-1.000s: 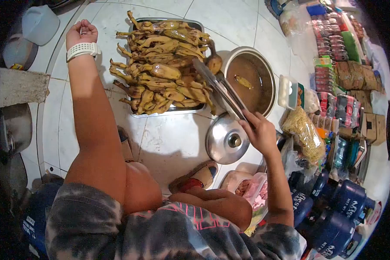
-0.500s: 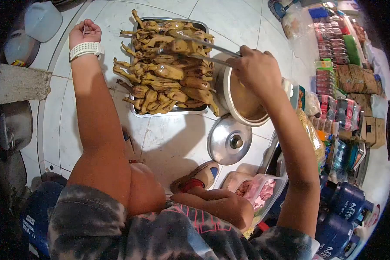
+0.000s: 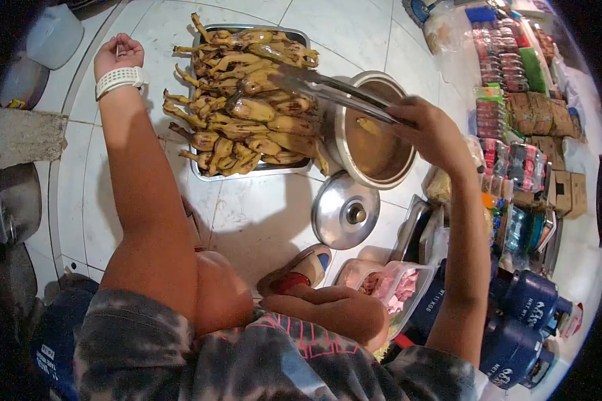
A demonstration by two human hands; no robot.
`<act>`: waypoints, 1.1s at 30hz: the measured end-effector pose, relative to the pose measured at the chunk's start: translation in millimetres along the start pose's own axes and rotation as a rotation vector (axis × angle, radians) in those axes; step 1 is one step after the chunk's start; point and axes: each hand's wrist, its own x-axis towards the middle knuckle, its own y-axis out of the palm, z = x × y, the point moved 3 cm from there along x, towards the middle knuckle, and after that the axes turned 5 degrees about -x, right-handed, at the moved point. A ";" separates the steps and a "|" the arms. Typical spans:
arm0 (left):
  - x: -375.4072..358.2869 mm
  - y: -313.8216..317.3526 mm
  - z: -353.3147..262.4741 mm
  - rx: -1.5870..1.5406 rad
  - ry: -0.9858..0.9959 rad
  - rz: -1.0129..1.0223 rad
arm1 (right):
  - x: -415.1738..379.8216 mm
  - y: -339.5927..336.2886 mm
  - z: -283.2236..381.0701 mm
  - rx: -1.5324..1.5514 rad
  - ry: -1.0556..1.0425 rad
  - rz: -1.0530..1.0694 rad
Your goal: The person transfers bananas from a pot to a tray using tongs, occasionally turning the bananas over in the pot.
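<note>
My right hand point(image 3: 435, 130) grips metal tongs point(image 3: 354, 95), whose tips reach over the right part of a heap of bananas point(image 3: 247, 110). The bananas are yellow-brown with dark blotches, stems mostly pointing left, piled on a metal tray point(image 3: 207, 176). Right of the tray stands a round pot point(image 3: 341, 137) of brownish liquid, with a yellowish piece, possibly a banana, showing in it. A silver lid point(image 3: 344, 224) with a dark knob lies on the floor below the pot. My left hand point(image 3: 119, 53), fingers loosely curled and holding nothing, hovers left of the tray; a white watch is on its wrist.
White floor tiles point(image 3: 247, 214) surround the tray. At right are packed goods point(image 3: 502, 60), cardboard boxes point(image 3: 562, 194) and blue gas cylinders point(image 3: 532, 297). A clear container with pink contents point(image 3: 405, 287) sits beside my knee. At left are plastic jugs point(image 3: 53, 37) and a metal pot point(image 3: 23, 200).
My right hand and the tongs have moved right and slightly down, and the tong tips have drawn back over the bananas. More of the pot's inside shows. The view has shifted slightly.
</note>
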 end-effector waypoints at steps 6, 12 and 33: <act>-3.5 0.7 -0.3 -0.030 0.058 -0.013 | -89.8 59.9 -79.7 0.683 0.579 -0.012; 1.1 1.8 0.5 0.023 0.019 0.014 | -125.4 141.7 -81.7 1.308 0.926 0.095; -14.4 9.6 16.1 0.142 0.009 0.065 | -61.4 207.8 -101.2 1.571 0.973 0.015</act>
